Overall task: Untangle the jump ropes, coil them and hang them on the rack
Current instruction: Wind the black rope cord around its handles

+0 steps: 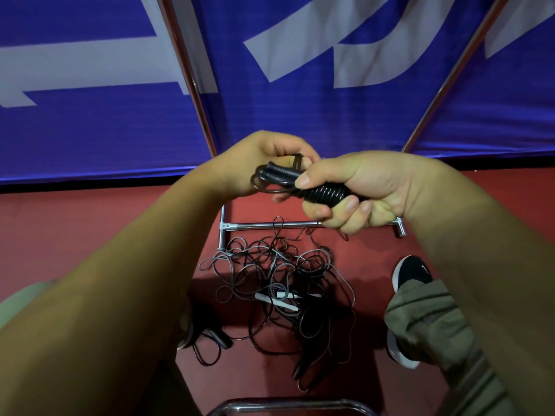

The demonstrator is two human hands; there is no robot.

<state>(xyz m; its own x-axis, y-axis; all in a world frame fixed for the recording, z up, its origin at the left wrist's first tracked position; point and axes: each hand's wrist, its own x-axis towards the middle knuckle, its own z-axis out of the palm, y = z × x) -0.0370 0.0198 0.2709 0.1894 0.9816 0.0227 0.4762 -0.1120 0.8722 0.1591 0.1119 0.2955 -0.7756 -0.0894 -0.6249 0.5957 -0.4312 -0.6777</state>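
Both hands are raised in front of me around one black jump rope (pixel 318 192). My right hand (pixel 360 193) grips its ribbed black handles, with rope wound tightly round them. My left hand (pixel 264 163) pinches the rope loops at the handles' far end. Below, on the red floor, lies a tangled heap of thin black and grey jump ropes (pixel 279 283) with a white handle (pixel 276 300) in it. The chrome rack (pixel 270 226) stands behind the heap; its base bar crosses the floor and two uprights rise toward the top of the view.
A blue banner (pixel 300 100) with white lettering hangs behind the rack. My right foot in a black shoe (pixel 411 273) stands right of the heap, with an olive trouser leg (pixel 426 331) below it. A curved chrome bar (pixel 288 405) shows at the bottom edge.
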